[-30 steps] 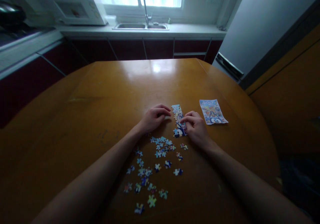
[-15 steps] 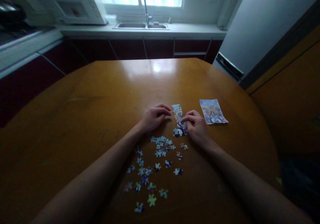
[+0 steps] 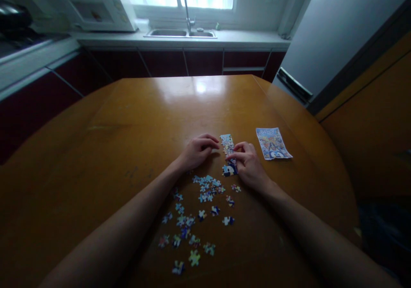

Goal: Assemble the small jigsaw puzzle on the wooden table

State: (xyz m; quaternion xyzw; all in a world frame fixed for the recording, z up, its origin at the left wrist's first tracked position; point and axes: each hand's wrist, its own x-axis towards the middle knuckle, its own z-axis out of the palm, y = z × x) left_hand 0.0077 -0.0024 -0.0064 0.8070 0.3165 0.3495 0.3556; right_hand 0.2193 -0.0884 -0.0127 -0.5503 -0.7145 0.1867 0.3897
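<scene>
A partly joined jigsaw puzzle strip [image 3: 227, 143] lies on the table, with a dark blue and white cartoon face at its near end. My right hand [image 3: 249, 164] rests over the strip's right side, fingers apart, one fingertip reaching across onto its pieces. No piece shows between those fingers. To the left of the strip, my left hand [image 3: 198, 151] lies on the table with its fingers loosely stretched and nothing in them. Loose puzzle pieces [image 3: 208, 187] form a pile just below, and several more pieces [image 3: 194, 258] are scattered toward me.
A printed picture sheet [image 3: 274, 144] lies right of my right hand. The wooden table [image 3: 144, 108] has rounded sides. Beyond it stand a counter with a sink [image 3: 168, 33], a microwave [image 3: 99, 11] and, at right, a fridge [image 3: 334, 31].
My right hand has shifted slightly; its fingers have spread, and one fingertip now reaches farther left over the strip. The left hand has stayed in place.
</scene>
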